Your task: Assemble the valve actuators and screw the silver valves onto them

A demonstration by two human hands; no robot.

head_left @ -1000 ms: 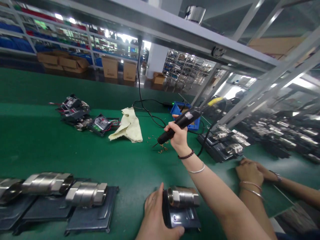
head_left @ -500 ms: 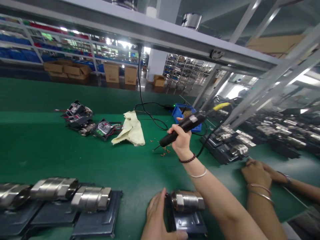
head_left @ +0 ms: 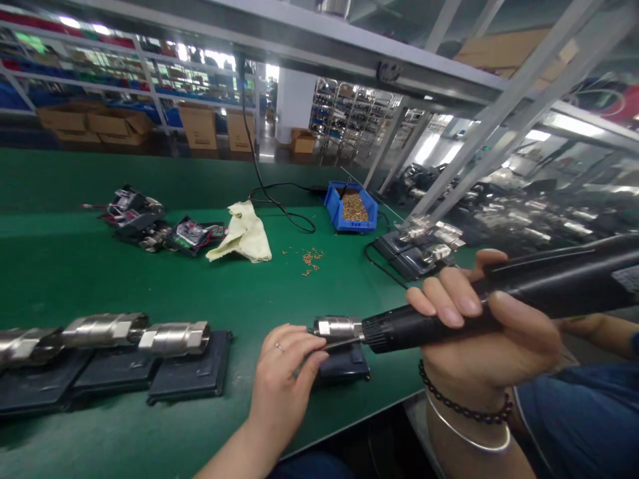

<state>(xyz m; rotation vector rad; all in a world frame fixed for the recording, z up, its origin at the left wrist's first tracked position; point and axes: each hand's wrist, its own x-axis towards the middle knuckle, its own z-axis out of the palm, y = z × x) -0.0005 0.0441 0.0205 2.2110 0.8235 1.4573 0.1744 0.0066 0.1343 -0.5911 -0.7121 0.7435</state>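
Observation:
My right hand (head_left: 479,319) wraps around a black electric screwdriver (head_left: 424,322), held almost level with its thin bit (head_left: 344,342) pointing left. At the bit's tip, the thumb and fingers of my left hand (head_left: 287,362) are pinched together. Whether a screw is also between them is hidden. Just behind the bit lies a dark flat housing (head_left: 344,366) carrying a silver metal fitting (head_left: 337,327), partly covered by my left hand. Farther back, small copper-coloured screws (head_left: 312,257) are scattered on the green table (head_left: 200,293).
More housings with metal fittings (head_left: 174,338) stand in a row at left. A pale cloth (head_left: 244,236), wired units (head_left: 187,234) and a blue bin (head_left: 347,223) of screws are farther back. A metal shelf rail (head_left: 299,43) crosses above. Another person's arm (head_left: 594,332) shows at right.
My right hand has brought the screwdriver from above the scattered screws back to the near right. My left hand has gone from beside the housing to a pinch at the bit's tip.

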